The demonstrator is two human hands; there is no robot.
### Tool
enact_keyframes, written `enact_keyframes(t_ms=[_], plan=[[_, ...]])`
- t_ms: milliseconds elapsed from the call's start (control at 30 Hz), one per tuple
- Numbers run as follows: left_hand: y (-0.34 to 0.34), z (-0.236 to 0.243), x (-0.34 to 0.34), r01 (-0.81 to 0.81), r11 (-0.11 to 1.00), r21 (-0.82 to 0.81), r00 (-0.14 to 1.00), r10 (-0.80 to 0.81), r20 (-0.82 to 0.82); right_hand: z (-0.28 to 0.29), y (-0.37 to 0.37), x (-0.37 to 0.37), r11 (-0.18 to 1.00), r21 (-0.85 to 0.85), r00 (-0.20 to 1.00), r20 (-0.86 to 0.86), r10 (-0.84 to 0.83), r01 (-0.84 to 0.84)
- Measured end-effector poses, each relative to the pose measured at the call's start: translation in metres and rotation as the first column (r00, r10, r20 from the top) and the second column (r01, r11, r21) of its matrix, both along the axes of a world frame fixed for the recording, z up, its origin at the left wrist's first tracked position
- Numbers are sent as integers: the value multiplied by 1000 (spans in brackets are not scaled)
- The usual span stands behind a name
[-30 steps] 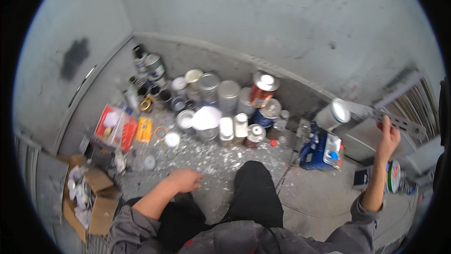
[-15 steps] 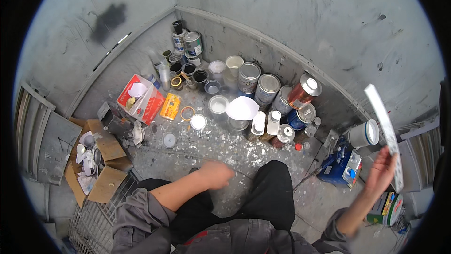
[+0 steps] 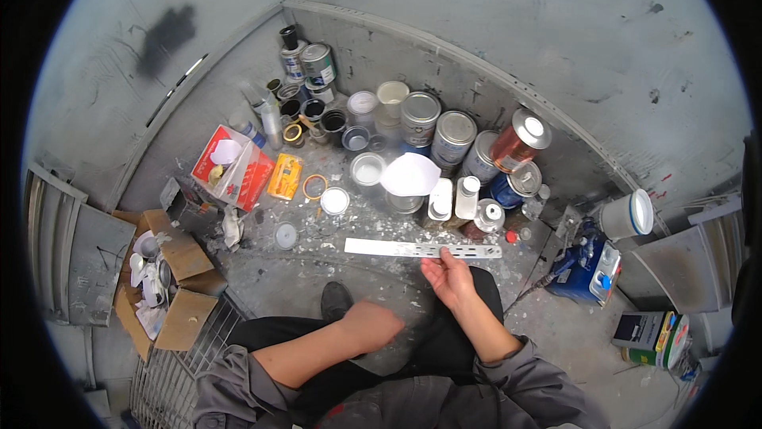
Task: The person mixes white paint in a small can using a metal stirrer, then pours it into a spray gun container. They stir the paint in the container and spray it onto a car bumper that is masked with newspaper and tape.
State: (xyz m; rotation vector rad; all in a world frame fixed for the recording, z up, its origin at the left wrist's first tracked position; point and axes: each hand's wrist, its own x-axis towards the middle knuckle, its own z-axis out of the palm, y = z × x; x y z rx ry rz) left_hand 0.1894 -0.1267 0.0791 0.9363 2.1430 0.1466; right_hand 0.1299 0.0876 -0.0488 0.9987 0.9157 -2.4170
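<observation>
Strip (image 3: pixel 385 247) of white metal, long, thin and slotted toward one end, lies across our view, and we grip it in our right hand (image 3: pixel 447 274), fingers closed on the near edge, on the slotted half. Its long plain end points to nine o'clock, its slotted end to three. Taking clock directions from the middle of this strip, our left hand (image 3: pixel 373 327) is at seven o'clock, apart from it and curled, back uppermost; the fingertips are hidden, so we cannot tell whether they close on anything.

At twelve we see a white paper sheet (image 3: pixel 410 174) resting over a cup, and at one o'clock two white-topped bottles (image 3: pixel 455 202) side by side, with a copper-coloured can (image 3: pixel 520 139) well behind them. A small red cap (image 3: pixel 510 236) sits at three, near the slotted end, and a blue can (image 3: pixel 586 280) stands farther out that way. Toward ten we have a round white lid (image 3: pixel 335 201) and, beyond it, a yellow pack (image 3: pixel 286 176); an open cardboard box (image 3: pixel 186 322) is out at eight.
</observation>
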Motion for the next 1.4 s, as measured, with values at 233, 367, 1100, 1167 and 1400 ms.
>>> enact_keyframes(t_ms=[233,367,1100,1167,1400], plan=[[2,4,16,-37,992,117,986,55,-157,-55,-110,-48,949,-306,992,123,-42,78],[-5,9,29,-62,982,178,952,112,-285,-77,-181,-84,918,-329,967,194,-166,224],[-64,22,8,-163,979,121,933,193,-302,-141,-260,-156,984,-134,992,-41,-121,115],[-64,20,8,-172,977,126,937,202,-287,-145,-256,-148,981,-165,994,-8,-105,103],[-64,19,7,-155,980,127,952,183,-245,-177,-238,-128,905,-311,954,21,-299,291]])
